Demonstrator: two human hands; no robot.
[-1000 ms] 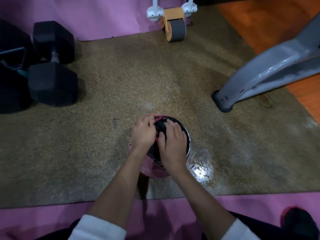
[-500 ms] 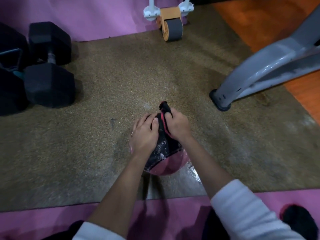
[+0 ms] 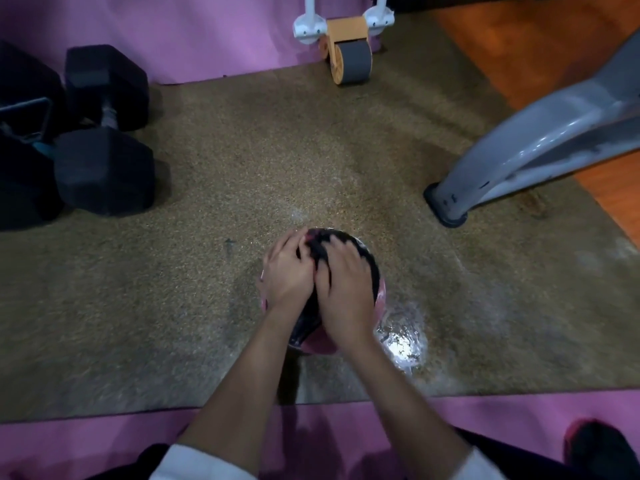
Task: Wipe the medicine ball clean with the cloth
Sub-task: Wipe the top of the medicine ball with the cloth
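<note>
1. Since half a second ago my right hand (image 3: 346,285) has come back down: it had lifted a bunch of the cloth (image 3: 317,248) off the far side, and now it lies flat on top again, the forearm swung back toward the middle.
2. Biggest around me is the brown speckled mat (image 3: 207,209), laid on purple flooring (image 3: 173,32), with orange floor beyond its far right corner.
3. At the right a grey machine leg (image 3: 519,143) slants down to a dark foot on the mat.
4. At the left, black dumbbells (image 3: 104,168) rest on the mat's edge.
5. An orange and grey ab roller (image 3: 348,57) stands at the far edge.
6. The medicine ball (image 3: 374,275), black and pink, sits on the mat near its front edge, right under both my hands.
7. A shiny wet patch (image 3: 401,337) lies on the mat just beside the ball, to its right.
8. My left hand (image 3: 287,271) cups the ball's left side, fingers curled over it.
9. My right fingers are spread and fairly straight, pressing the cloth onto the ball.
10. The dark cloth is bunched between my hands at the ball's top.
</note>
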